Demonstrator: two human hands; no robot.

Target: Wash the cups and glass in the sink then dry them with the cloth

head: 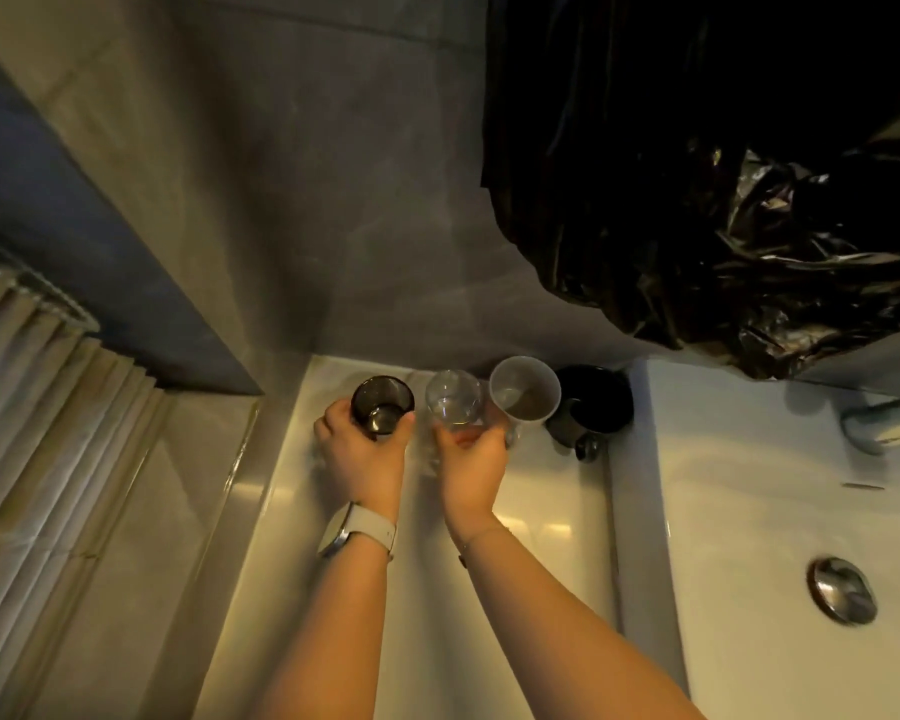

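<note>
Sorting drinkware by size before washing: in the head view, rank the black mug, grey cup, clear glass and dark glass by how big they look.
1. black mug
2. grey cup
3. clear glass and dark glass look alike; hands partly cover both, so no ranking.

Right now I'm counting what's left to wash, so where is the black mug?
In the head view the black mug stands on the white counter against the back wall, rightmost in the row, just right of the grey cup and left of the sink.
</note>
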